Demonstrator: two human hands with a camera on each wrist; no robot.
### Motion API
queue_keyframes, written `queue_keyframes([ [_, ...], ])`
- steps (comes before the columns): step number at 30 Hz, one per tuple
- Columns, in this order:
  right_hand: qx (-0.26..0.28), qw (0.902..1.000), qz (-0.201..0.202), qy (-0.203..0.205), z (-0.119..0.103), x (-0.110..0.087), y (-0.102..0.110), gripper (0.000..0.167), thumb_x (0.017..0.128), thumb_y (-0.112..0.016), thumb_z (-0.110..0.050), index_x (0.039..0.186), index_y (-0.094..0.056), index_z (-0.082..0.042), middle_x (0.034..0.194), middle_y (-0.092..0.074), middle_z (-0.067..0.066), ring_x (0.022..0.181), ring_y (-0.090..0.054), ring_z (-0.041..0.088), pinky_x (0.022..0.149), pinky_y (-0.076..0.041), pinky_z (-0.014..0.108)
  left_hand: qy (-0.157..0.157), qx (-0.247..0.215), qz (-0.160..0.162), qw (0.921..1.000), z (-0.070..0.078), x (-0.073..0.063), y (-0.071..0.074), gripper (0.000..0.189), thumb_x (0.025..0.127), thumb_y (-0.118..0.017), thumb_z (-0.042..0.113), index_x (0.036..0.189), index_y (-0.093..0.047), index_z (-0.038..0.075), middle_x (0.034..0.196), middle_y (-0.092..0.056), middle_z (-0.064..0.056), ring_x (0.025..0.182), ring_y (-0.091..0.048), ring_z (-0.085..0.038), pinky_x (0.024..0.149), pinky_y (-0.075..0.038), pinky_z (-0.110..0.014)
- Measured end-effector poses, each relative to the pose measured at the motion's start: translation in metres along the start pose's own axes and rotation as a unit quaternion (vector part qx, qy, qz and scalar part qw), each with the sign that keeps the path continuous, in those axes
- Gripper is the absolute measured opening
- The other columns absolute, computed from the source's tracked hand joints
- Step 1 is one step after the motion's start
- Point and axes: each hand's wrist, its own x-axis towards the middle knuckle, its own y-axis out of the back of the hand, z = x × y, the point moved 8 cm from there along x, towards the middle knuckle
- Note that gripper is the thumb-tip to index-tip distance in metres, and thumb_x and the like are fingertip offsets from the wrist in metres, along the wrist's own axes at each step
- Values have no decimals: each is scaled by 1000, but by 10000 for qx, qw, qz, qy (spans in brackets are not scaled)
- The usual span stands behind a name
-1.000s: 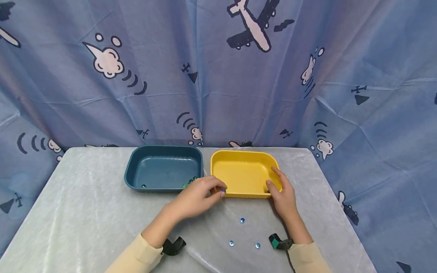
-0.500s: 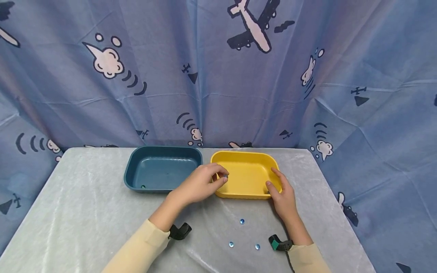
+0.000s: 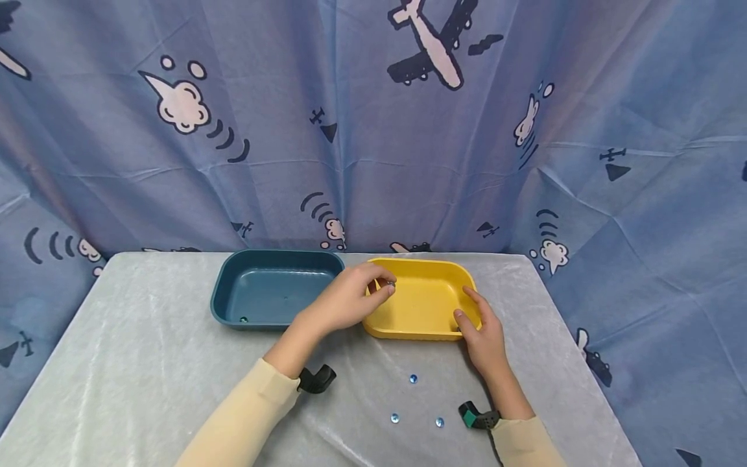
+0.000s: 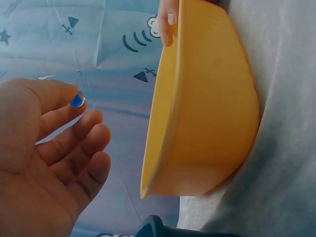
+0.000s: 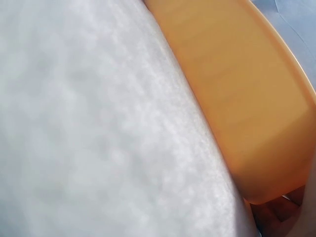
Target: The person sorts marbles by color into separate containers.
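My left hand (image 3: 350,295) is over the left side of the yellow tray (image 3: 423,305), pinching a blue glass marble (image 4: 78,99) between thumb and index finger. In the left wrist view the other fingers are loosely bent and the marble is held clear of the tray's rim. My right hand (image 3: 486,334) grips the tray's right front corner, thumb inside the rim. Close to that thumb a small dark marble (image 3: 459,329) partly shows inside the tray. Most of the right fingers are hidden behind the tray wall in the right wrist view.
A teal tray (image 3: 274,295) stands to the left, with a green marble (image 3: 243,319) at its front; my left hand covers its right front part. Three blue marbles (image 3: 413,378) lie on the grey cloth before the yellow tray. A patterned curtain (image 3: 373,130) hangs behind.
My left hand has moved up and slightly right, carrying the blue marble from the yellow tray's front left corner to over its left side. The right hand has kept its place.
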Motion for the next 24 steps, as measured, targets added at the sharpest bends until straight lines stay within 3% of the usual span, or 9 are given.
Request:
queue_keyframes([
  [10,-21,10000,-8,-15,2,0,-1,57,110,-64,-26,163,-51,-11,170,-44,15,159,-35,38,129,-25,64,153,58,87,9998,-3,8,1,19,109,-69,20,120,-78,8,112,-73,-2,98,-65,-18,87,-60,-36],
  [17,-68,10000,-12,-37,1,0,0,57,110,-64,-27,163,-51,-11,170,-44,16,159,-36,38,129,-25,64,392,277,142,9987,-12,9,1,26,109,-71,23,129,-77,9,121,-69,-3,107,-66,-25,93,-59,-38],
  [24,-51,10000,-24,-69,0,0,-1,57,110,-63,-26,163,-51,-11,170,-44,16,159,-36,39,130,-25,64,381,238,95,9989,-16,8,2,28,109,-70,23,131,-76,7,123,-69,-4,110,-67,-31,94,-59,-40],
])
